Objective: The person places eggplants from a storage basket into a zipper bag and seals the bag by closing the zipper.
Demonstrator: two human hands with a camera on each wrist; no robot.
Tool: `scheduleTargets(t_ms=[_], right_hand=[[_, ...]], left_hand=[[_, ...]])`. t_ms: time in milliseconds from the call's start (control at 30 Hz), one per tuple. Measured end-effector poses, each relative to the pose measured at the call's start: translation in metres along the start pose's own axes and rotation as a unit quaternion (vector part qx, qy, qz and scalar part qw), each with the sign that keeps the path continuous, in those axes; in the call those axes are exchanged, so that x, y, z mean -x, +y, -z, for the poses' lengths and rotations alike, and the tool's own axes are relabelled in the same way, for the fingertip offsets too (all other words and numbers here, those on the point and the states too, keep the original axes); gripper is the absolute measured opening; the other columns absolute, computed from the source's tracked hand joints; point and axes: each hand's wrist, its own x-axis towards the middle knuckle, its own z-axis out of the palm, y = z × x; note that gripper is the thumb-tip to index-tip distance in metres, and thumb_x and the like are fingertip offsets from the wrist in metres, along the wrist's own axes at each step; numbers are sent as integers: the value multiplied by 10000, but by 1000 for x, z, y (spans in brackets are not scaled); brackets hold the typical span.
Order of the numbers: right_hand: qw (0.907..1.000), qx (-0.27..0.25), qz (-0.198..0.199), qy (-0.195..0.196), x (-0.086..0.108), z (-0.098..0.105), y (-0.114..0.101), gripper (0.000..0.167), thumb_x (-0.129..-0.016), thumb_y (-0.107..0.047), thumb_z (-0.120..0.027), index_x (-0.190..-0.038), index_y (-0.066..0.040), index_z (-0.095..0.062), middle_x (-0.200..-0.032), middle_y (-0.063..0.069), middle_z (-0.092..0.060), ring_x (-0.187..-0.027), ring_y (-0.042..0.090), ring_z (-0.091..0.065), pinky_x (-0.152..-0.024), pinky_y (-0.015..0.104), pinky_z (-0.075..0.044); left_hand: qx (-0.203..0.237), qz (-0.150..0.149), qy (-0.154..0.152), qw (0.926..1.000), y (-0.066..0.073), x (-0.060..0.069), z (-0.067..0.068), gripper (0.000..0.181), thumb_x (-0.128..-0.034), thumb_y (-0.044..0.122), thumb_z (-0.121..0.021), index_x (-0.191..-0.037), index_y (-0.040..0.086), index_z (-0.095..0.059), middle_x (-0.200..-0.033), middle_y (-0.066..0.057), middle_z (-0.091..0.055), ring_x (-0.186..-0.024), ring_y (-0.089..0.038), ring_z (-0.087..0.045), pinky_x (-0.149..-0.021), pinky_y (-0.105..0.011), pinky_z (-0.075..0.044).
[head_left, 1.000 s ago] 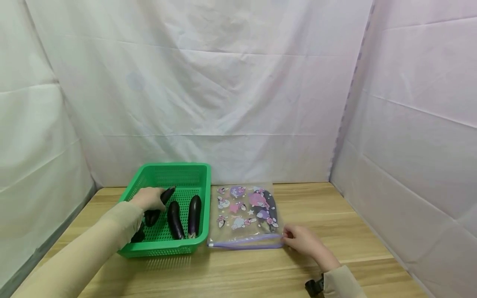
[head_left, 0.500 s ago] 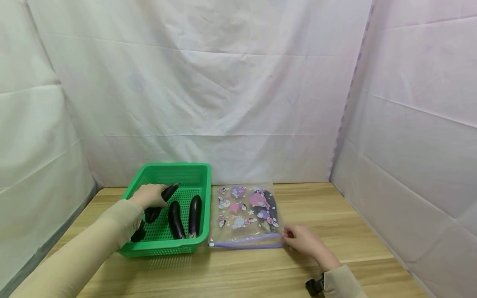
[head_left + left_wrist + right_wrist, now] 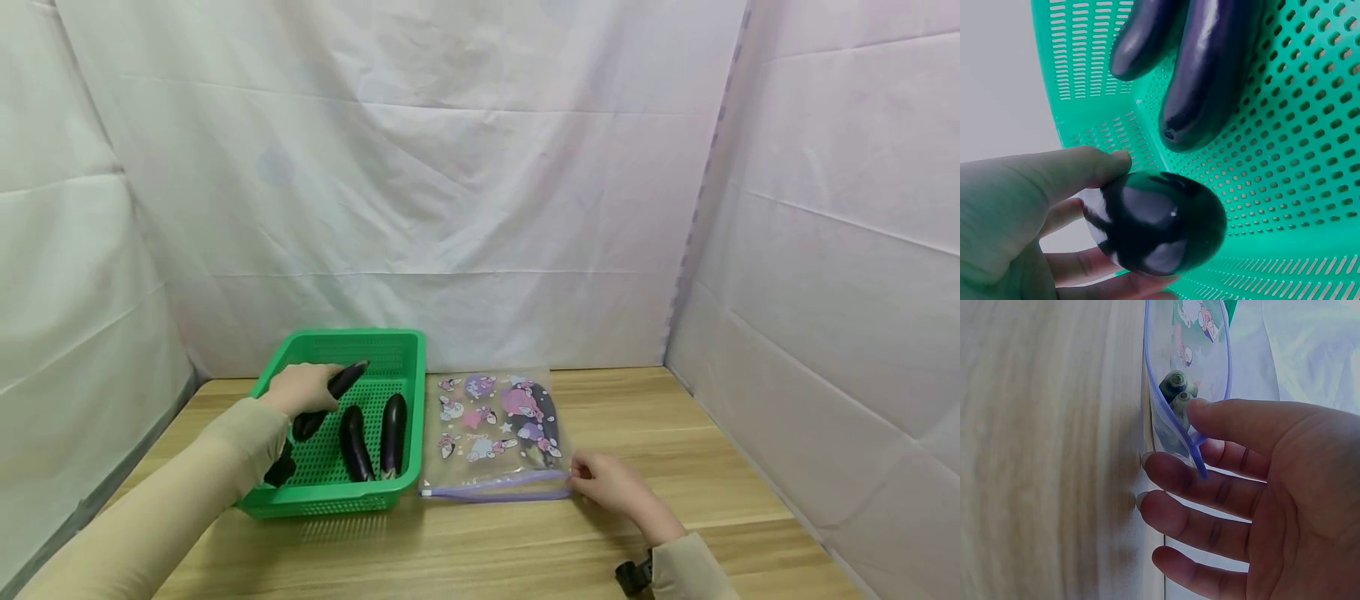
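My left hand (image 3: 302,389) grips a dark purple eggplant (image 3: 346,380) over the green basket (image 3: 322,501); in the left wrist view the thumb and fingers hold around the eggplant (image 3: 1159,225). More eggplants (image 3: 355,443) lie in the basket. Right of the basket, a clear printed zip bag (image 3: 468,417) with a purple rim lies flat with dark contents inside. At its front right corner my right hand (image 3: 611,483) pinches the rim between thumb and finger. Through the bag's mouth, the right wrist view shows two stem ends (image 3: 1176,382).
The wooden table (image 3: 480,554) extends in front of the basket and bag. White cloth (image 3: 450,192) hangs behind and along both sides. A small black device is at the right wrist.
My left hand has risen slightly, lifting the eggplant, whose upper end has moved up and right. My right hand and the bag have stayed in place.
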Motion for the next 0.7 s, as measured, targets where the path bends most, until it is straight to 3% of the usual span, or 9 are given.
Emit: scheduleTargets(t_ms=[400, 700], right_hand=[[9999, -91, -96, -26, 1, 0, -2, 213, -888, -186, -686, -747, -177, -527, -631, -80, -507, -545, 100, -451, -495, 267, -365], [10000, 60, 13, 44, 0, 0, -1, 216, -881, -201, -693, -744, -193, -526, -628, -101, -499, -548, 81, -441, -508, 266, -362]], left_hand=[[-416, -216, 360, 9982, 11, 3, 6, 665, -827, 169, -723, -1423, 28, -464, -1127, -234, -625, -731, -290, -584, -516, -385, -445], [-370, -394, 573, 9969, 15, 6, 9, 693, -833, 124, -733, -1445, 15, -427, -1112, -255, -629, -730, -294, -603, -507, -365, -448]])
